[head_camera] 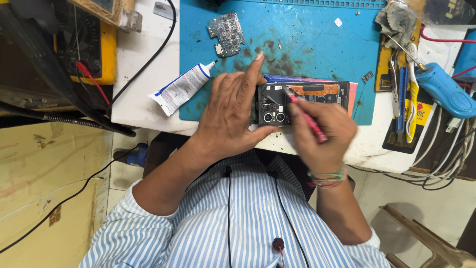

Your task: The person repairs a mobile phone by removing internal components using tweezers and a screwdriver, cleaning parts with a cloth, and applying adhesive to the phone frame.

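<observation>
Head camera looks down on a person in a blue-and-white striped shirt working at the near edge of a blue work mat (317,34) laid on a white table (134,79). An opened phone (302,101), its back cover off so that the camera lenses and inner boards show, lies flat at the mat's front edge on top of a pinkish case. The left hand (230,116) steadies the phone's left end: the thumb presses against the near corner, the forefinger stretches straight out across the mat, and the other fingers curl loosely, closing on nothing. The right hand (322,134) is closed around a slim red screwdriver (306,118), whose tip rests on the phone's interior near the camera block. A white glue tube (183,88) lies left of the left hand, half on the mat, and a loose circuit board (225,33) sits farther back. Tweezers, pliers and a blue power tool (444,89) lie well to the right.
</observation>
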